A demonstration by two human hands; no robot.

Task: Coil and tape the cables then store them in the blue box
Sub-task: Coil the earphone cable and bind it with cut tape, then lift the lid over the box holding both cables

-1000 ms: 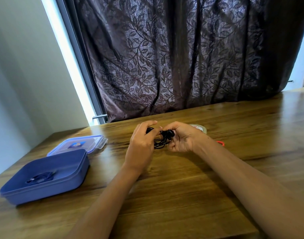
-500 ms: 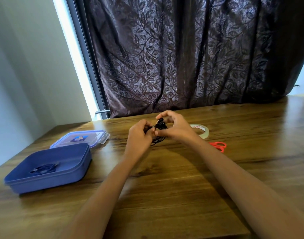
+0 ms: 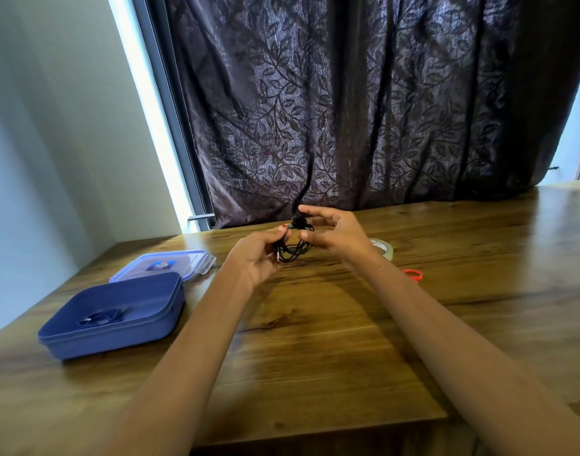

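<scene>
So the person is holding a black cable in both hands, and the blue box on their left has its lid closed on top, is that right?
Not quite. The blue box is open: its lid lies flat on the table behind it, as the head view shows. The rest holds: the left hand and right hand both hold the black cable, and the box is on the person's left.

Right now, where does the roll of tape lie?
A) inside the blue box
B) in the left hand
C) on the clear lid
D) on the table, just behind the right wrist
D: the roll of tape lies flat on the table just behind the right hand, while the left hand holds only the black cable.
</scene>
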